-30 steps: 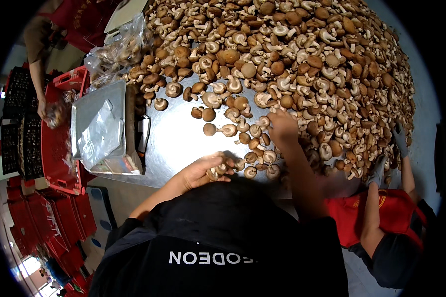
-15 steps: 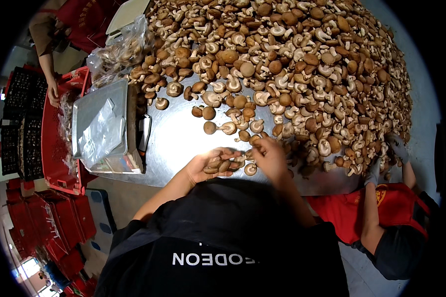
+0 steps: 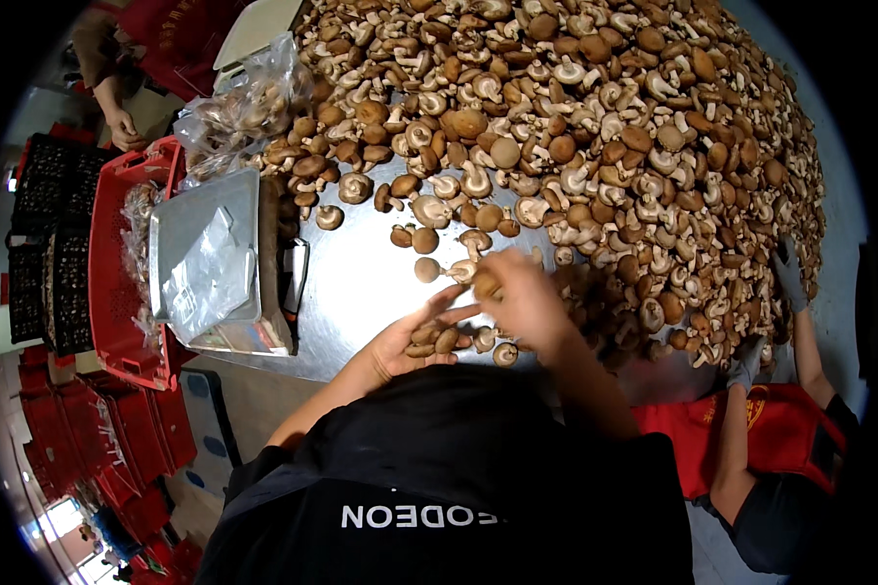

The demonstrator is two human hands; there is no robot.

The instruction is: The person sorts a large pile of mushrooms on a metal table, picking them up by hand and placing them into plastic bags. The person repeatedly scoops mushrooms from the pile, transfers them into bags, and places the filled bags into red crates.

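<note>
My left hand [image 3: 410, 336], palm up at the table's near edge, cradles several brown-capped shiitake mushrooms [image 3: 433, 340]. My right hand [image 3: 525, 297] is blurred by motion just above and to the right of it. A brown mushroom cap [image 3: 486, 285] shows at the right hand's fingertips, close to the left fingers. A loose mushroom [image 3: 504, 354] lies on the metal table below the right hand. Beyond my hands, a few more lie scattered, among them a round cap [image 3: 427, 270]. What the right palm covers is hidden.
A large mushroom heap [image 3: 654, 146] fills the table's far and right side. At left stand a scale [image 3: 205, 258] with a plastic bag on its pan, bagged mushrooms [image 3: 239, 112] and a red basket [image 3: 117, 292]. Co-workers' hands show at upper left [image 3: 125, 129] and right [image 3: 793, 278].
My right hand has moved up and left, near my left fingertips, with a mushroom cap at its fingers. The left hand still holds its mushrooms. The upper-left co-worker's hand has risen from the basket.
</note>
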